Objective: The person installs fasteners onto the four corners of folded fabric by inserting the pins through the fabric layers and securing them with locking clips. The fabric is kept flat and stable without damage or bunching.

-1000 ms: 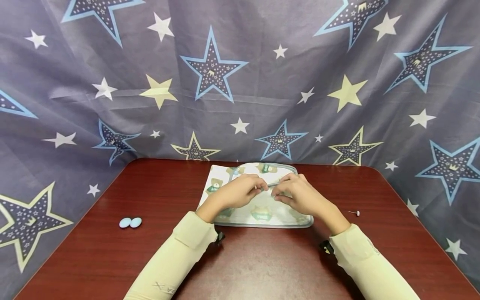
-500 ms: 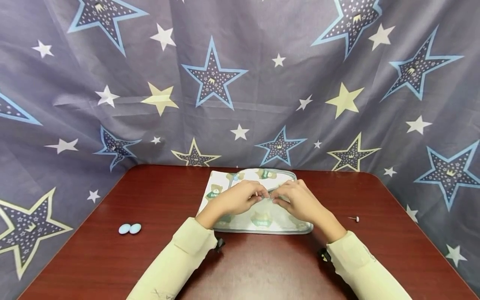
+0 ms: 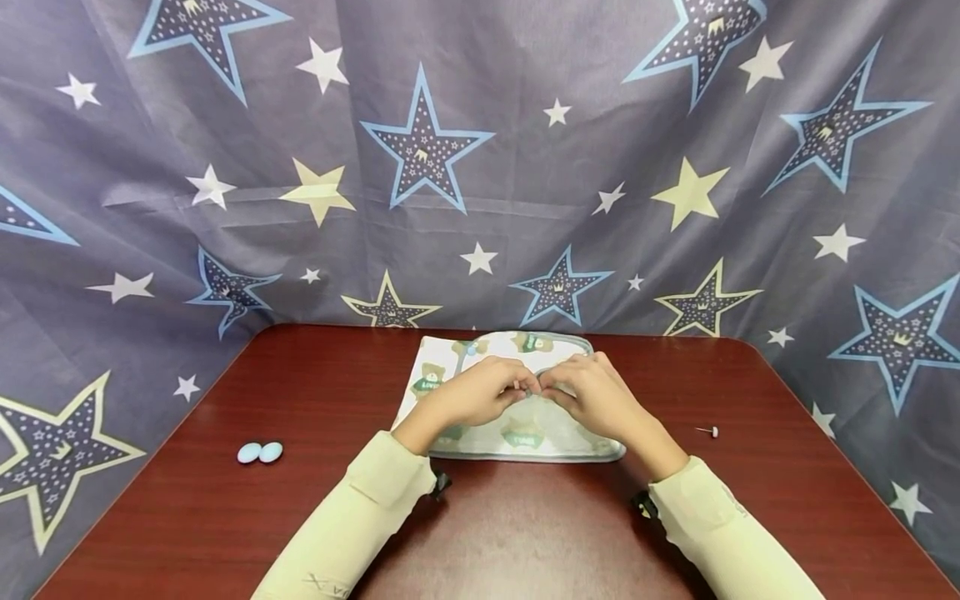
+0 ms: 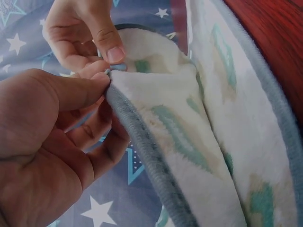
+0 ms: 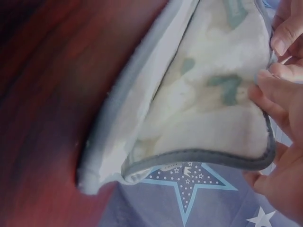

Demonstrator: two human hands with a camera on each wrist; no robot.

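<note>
A folded white blanket (image 3: 525, 429) with bear prints and grey-blue edging lies at the back middle of the table. My left hand (image 3: 480, 392) pinches its edging between thumb and fingers; in the left wrist view the left thumb (image 4: 90, 87) presses on the bound corner. Fingertip to fingertip with it, my right hand (image 3: 596, 396) pinches a small blue piece (image 4: 118, 67) at that same edge. Fingers hide most of this piece, so its kind is unclear. The right wrist view shows the raised blanket layer (image 5: 213, 123) hanging from both hands.
Two light-blue ovals (image 3: 260, 452) lie side by side on the left of the red-brown table (image 3: 322, 383). A white-headed pin (image 3: 714, 432) lies on the right, its thin point facing left. Another blue dot (image 3: 472, 349) sits on the blanket's far-left part. A star-patterned curtain (image 3: 480, 167) hangs behind.
My hands have come closer together, and their fingertips now meet at the blanket's edge. The head view has shifted slightly. The ovals and the pin stay where they were on the table.
</note>
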